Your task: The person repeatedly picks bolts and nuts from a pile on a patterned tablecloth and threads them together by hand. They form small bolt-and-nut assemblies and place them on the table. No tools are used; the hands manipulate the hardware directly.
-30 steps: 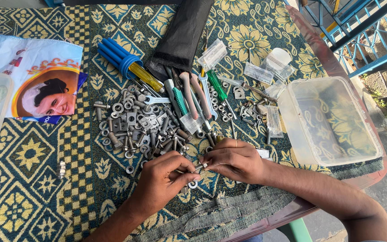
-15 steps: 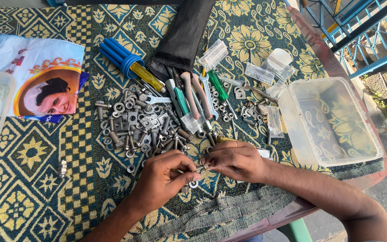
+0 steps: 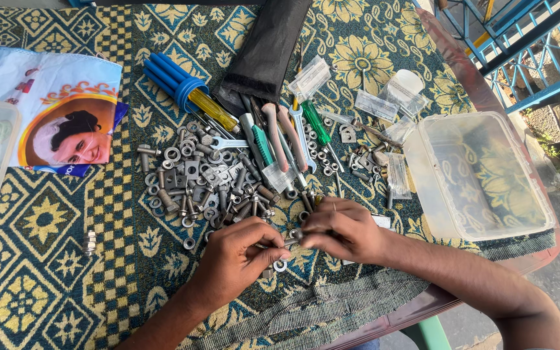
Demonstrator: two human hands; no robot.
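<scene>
Low in the frame's centre, the left hand (image 3: 238,256) and right hand (image 3: 345,228) meet fingertip to fingertip, both pinching one small bolt (image 3: 291,240) between them. Forearms angle in from the bottom edge, just below a hardware pile (image 3: 209,181) on the patterned cloth (image 3: 46,259).

Woven table cloth (image 3: 46,272): dark green and teal ground, yellow flower and diamond motifs, checkered bands. Heap of metal nuts, bolts and washers (image 3: 209,185): dull grey and silver. Bundle of plastic pens (image 3: 171,81): bright blue. Screwdriver with translucent handle (image 3: 212,110): yellow. Second, slimmer screwdriver (image 3: 315,121): green handle. Fabric pouch (image 3: 267,45): black. Lidless plastic box (image 3: 481,175): clear, colourless. Printed bag (image 3: 46,110): white and blue with orange ring.
</scene>
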